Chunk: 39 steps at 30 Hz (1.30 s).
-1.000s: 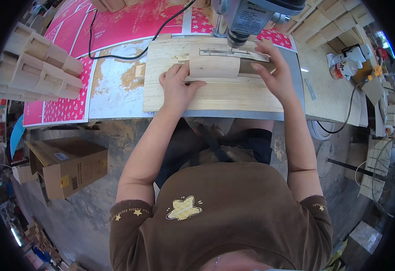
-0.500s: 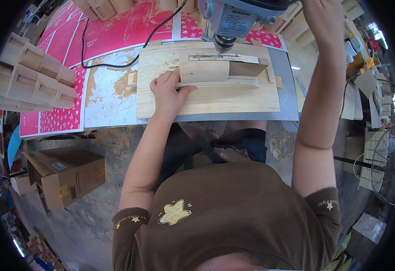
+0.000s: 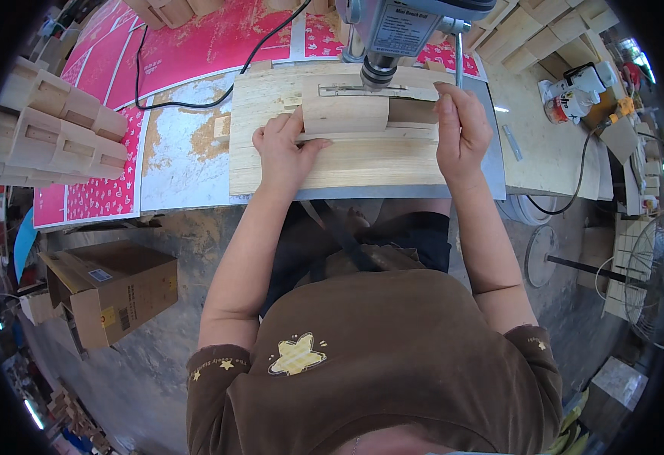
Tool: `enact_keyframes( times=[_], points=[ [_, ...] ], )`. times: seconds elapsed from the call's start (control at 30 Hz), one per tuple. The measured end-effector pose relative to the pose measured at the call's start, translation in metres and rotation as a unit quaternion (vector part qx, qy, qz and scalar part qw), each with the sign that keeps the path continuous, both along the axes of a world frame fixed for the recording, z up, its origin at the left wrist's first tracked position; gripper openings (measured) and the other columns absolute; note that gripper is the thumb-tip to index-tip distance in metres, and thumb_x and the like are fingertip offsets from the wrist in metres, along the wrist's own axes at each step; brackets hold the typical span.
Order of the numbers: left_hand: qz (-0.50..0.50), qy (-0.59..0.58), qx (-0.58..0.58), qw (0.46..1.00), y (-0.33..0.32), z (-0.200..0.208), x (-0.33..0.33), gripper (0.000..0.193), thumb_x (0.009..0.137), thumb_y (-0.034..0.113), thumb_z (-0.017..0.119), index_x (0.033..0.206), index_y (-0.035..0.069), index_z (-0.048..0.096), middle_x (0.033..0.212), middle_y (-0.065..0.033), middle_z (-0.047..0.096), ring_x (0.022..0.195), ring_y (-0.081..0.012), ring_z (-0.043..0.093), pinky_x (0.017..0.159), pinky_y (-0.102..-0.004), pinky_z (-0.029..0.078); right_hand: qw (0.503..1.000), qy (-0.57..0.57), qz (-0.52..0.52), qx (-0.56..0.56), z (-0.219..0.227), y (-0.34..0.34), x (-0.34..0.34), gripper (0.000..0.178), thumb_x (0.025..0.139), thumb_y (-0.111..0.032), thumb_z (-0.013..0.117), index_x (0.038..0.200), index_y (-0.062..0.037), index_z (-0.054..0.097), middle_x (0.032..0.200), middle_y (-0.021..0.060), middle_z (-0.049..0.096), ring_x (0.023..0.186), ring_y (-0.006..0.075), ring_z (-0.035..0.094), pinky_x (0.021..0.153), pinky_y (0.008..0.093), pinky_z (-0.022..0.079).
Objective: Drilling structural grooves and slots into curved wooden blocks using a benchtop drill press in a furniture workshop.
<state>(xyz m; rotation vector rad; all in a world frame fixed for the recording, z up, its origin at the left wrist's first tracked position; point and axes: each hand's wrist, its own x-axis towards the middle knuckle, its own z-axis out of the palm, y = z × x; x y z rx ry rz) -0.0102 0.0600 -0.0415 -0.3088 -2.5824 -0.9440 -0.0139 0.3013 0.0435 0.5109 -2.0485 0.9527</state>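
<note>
While a broad, flat, pale wooden board [image 3: 377,168] lies beneath the left hand [image 3: 281,150] and right hand [image 3: 465,130], a blue-grey metal drill press [image 3: 404,29] stands beyond them. Just right of the left hand, a smooth, curved, pale wooden block [image 3: 345,114] sits over the board, its left end in that hand's grasp; the right hand curls around a slim silver metal lever [image 3: 459,59].

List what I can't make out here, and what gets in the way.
Head view: the lower end of the metal lever, hidden by the right hand.
Head view: part of the wooden block's left end, covered by the left hand.
Head view: whatever is under the chuck, too small to tell whether it touches the wood.
Head view: the drill press's top, cut off by the upper edge.
</note>
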Motion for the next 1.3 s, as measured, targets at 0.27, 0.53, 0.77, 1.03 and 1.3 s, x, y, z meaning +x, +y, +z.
enact_keyframes(
  times=[0.27,0.53,0.77,1.03,1.3],
  points=[
    [-0.009,-0.009,0.000,1.000,0.007,0.001,-0.002,0.062,0.060,0.029,0.079,0.116,0.011,0.060,0.084,-0.0011,0.060,0.090,-0.0201,0.052,0.085,-0.0397,0.028,0.996,0.052,-0.067,0.007,0.122,0.010,-0.015,0.024,0.093,-0.015,0.050,0.079,0.0016,0.060,0.062,0.0024,0.049,0.057,0.0073,0.044,0.054,0.0232,0.034],
    [-0.022,-0.005,0.014,1.000,0.038,0.000,-0.005,0.063,0.062,0.030,0.078,0.119,0.011,0.058,0.086,-0.0016,0.059,0.090,-0.0218,0.052,0.086,-0.0410,0.029,0.996,-0.082,-0.014,0.023,0.167,0.005,-0.074,0.034,0.087,-0.026,0.047,0.084,0.0047,0.062,0.072,0.0173,0.063,0.073,0.0212,0.061,0.067,0.0308,0.045],
    [-0.025,-0.004,0.011,1.000,0.037,0.001,-0.003,0.063,0.062,0.028,0.078,0.119,0.012,0.058,0.084,-0.0019,0.058,0.089,-0.0221,0.052,0.086,-0.0404,0.029,0.999,-0.028,-0.039,0.011,0.081,0.005,0.017,0.023,0.091,-0.016,0.051,0.088,0.0017,0.066,0.058,0.0004,0.048,0.061,0.0073,0.047,0.063,0.0256,0.040],
    [-0.023,0.005,0.016,1.000,0.038,0.000,-0.005,0.060,0.062,0.029,0.078,0.116,0.012,0.059,0.082,-0.0015,0.057,0.087,-0.0221,0.052,0.086,-0.0405,0.030,0.996,0.089,-0.024,0.012,-0.006,-0.002,-0.007,0.008,0.080,-0.005,0.059,0.085,-0.0043,0.065,0.066,0.0058,0.053,0.068,0.0233,0.053,0.090,0.0392,0.036],
    [-0.012,-0.003,0.018,1.000,0.034,0.004,-0.001,0.060,0.062,0.030,0.078,0.115,0.012,0.060,0.081,-0.0013,0.057,0.086,-0.0218,0.052,0.086,-0.0413,0.029,0.995,0.032,-0.084,-0.047,0.106,0.003,-0.018,0.020,0.089,-0.013,0.052,0.083,0.0035,0.061,0.067,0.0049,0.056,0.061,0.0149,0.050,0.068,0.0297,0.042]
  ],
)
